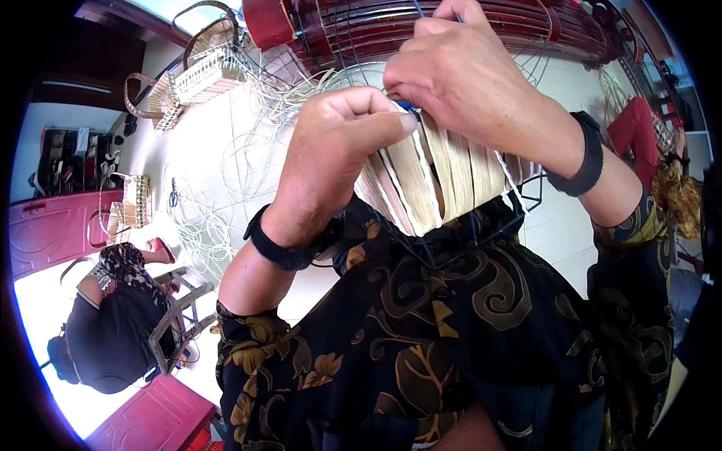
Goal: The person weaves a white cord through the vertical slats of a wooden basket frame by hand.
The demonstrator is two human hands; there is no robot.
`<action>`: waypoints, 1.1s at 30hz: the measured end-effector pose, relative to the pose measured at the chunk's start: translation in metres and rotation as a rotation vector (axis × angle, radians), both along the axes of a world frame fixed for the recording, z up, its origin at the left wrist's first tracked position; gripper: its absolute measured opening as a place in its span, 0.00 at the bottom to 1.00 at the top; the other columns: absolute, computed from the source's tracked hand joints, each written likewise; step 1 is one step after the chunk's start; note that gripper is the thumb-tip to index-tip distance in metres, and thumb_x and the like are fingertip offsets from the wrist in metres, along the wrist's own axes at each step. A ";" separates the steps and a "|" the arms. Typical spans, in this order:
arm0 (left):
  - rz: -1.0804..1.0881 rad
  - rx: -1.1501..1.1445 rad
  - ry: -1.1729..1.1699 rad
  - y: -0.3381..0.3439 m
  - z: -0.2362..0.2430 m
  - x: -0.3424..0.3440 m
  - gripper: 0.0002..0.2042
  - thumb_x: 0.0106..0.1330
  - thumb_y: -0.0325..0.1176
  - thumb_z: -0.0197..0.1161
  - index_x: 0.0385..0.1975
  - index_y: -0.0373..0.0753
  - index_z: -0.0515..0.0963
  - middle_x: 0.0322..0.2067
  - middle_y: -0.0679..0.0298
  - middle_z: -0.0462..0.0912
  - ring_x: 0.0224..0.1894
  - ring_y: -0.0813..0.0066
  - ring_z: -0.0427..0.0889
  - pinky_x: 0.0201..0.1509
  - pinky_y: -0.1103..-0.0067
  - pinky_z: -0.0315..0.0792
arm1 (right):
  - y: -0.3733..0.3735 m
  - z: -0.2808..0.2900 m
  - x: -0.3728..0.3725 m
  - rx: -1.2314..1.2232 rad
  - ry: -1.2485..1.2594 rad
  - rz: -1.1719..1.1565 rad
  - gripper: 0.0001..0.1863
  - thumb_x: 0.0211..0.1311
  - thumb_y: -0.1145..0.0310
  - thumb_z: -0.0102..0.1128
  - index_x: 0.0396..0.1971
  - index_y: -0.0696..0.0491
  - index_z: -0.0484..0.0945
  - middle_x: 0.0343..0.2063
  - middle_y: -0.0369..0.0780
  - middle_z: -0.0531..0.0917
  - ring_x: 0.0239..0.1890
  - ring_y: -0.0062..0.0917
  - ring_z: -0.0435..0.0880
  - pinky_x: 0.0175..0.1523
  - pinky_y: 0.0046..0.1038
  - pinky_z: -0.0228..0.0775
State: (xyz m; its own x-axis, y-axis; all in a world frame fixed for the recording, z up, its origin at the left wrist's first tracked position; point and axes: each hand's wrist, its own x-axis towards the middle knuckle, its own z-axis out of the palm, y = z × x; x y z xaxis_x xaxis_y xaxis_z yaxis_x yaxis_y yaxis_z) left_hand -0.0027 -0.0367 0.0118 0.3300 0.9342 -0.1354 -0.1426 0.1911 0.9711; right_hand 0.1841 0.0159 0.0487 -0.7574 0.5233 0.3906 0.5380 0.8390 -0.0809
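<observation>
A partly woven basket point(440, 177) of broad pale strips with white cord along them is in front of my chest. Part of a dark wire frame point(430, 255) shows below its lower edge. My left hand point(320, 154) is closed on the basket's upper edge, its thumb lying across the top. Just right of it and higher, my right hand point(474, 75) is closed, with fingers curled and pressed together; what they hold is hidden. A small dark blue piece point(407, 107) shows between the hands at the edge.
Beyond my hands lies a dark red slatted wooden piece point(444, 34). Loose pale strands point(203, 233) lie coiled on the floor to the left. Handled baskets point(210, 79) stand at the far left. A person point(116, 331) sits on a wooden chair at left; another person's red-clothed leg point(632, 139) shows at right.
</observation>
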 end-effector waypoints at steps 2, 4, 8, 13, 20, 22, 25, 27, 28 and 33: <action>0.048 0.005 -0.046 -0.005 -0.003 0.001 0.05 0.61 0.26 0.65 0.25 0.33 0.81 0.23 0.69 0.81 0.24 0.87 0.74 0.29 0.85 0.67 | -0.001 0.000 0.000 -0.015 -0.041 -0.019 0.09 0.57 0.65 0.60 0.17 0.45 0.79 0.19 0.33 0.81 0.30 0.26 0.76 0.51 0.35 0.57; 0.074 0.023 -0.089 -0.007 -0.010 0.001 0.05 0.61 0.25 0.65 0.24 0.34 0.80 0.22 0.71 0.80 0.24 0.88 0.72 0.30 0.85 0.65 | -0.003 -0.001 -0.002 0.016 -0.080 -0.043 0.09 0.57 0.65 0.60 0.17 0.45 0.79 0.18 0.33 0.81 0.30 0.26 0.76 0.50 0.35 0.58; 0.097 0.045 -0.084 -0.010 -0.011 -0.001 0.05 0.61 0.25 0.64 0.23 0.35 0.80 0.22 0.72 0.79 0.25 0.88 0.72 0.32 0.85 0.64 | -0.008 -0.003 -0.006 0.065 -0.136 -0.087 0.10 0.57 0.64 0.60 0.17 0.45 0.80 0.18 0.33 0.81 0.29 0.26 0.76 0.48 0.35 0.58; 0.064 0.046 -0.062 -0.010 -0.008 -0.003 0.06 0.63 0.27 0.62 0.26 0.34 0.81 0.24 0.71 0.80 0.28 0.87 0.73 0.35 0.84 0.65 | -0.010 -0.003 -0.003 0.033 -0.093 -0.086 0.11 0.58 0.63 0.60 0.17 0.45 0.80 0.17 0.33 0.81 0.29 0.26 0.76 0.46 0.35 0.57; 0.021 0.071 -0.070 0.002 -0.005 -0.010 0.14 0.69 0.38 0.61 0.31 0.32 0.85 0.29 0.64 0.85 0.33 0.81 0.78 0.43 0.83 0.69 | -0.010 -0.003 -0.001 0.055 -0.103 -0.082 0.10 0.57 0.62 0.61 0.18 0.45 0.81 0.18 0.33 0.81 0.29 0.26 0.76 0.46 0.34 0.57; 0.063 0.030 -0.045 0.000 -0.005 -0.009 0.14 0.69 0.38 0.62 0.30 0.31 0.85 0.29 0.64 0.85 0.32 0.82 0.78 0.42 0.83 0.69 | -0.010 -0.002 -0.001 0.048 -0.092 -0.077 0.10 0.57 0.62 0.61 0.18 0.45 0.81 0.18 0.33 0.81 0.30 0.26 0.76 0.46 0.34 0.57; 0.036 0.000 -0.006 -0.006 0.001 -0.002 0.12 0.68 0.35 0.64 0.29 0.31 0.85 0.28 0.65 0.85 0.30 0.83 0.77 0.39 0.84 0.69 | -0.013 -0.003 -0.001 0.042 -0.059 -0.078 0.09 0.57 0.63 0.62 0.18 0.45 0.81 0.18 0.32 0.81 0.30 0.25 0.76 0.46 0.34 0.57; 0.017 -0.003 -0.004 -0.010 0.002 0.000 0.11 0.67 0.33 0.64 0.29 0.31 0.85 0.26 0.67 0.84 0.29 0.85 0.76 0.37 0.85 0.68 | -0.015 -0.002 -0.001 0.055 -0.076 -0.085 0.09 0.57 0.63 0.62 0.17 0.44 0.81 0.18 0.32 0.80 0.29 0.25 0.75 0.46 0.34 0.57; 0.022 0.002 -0.012 -0.011 0.002 0.001 0.10 0.66 0.32 0.64 0.28 0.31 0.84 0.26 0.68 0.84 0.28 0.86 0.76 0.36 0.85 0.68 | -0.015 -0.003 -0.001 0.058 -0.051 -0.081 0.09 0.57 0.63 0.62 0.17 0.44 0.81 0.18 0.32 0.80 0.29 0.25 0.75 0.46 0.34 0.57; 0.081 0.022 -0.042 -0.013 -0.006 0.001 0.08 0.64 0.28 0.63 0.24 0.33 0.83 0.23 0.70 0.83 0.26 0.88 0.74 0.33 0.86 0.67 | -0.015 -0.005 -0.002 0.108 0.007 -0.072 0.10 0.56 0.63 0.62 0.16 0.44 0.79 0.17 0.31 0.80 0.28 0.24 0.74 0.45 0.34 0.56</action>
State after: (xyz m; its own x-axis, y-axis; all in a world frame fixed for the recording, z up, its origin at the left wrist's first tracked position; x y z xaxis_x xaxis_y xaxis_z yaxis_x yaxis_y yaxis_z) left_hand -0.0015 -0.0495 0.0059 0.2584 0.9606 -0.1024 -0.1974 0.1563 0.9678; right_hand 0.1824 0.0005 0.0440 -0.7162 0.5307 0.4531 0.5968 0.8024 0.0036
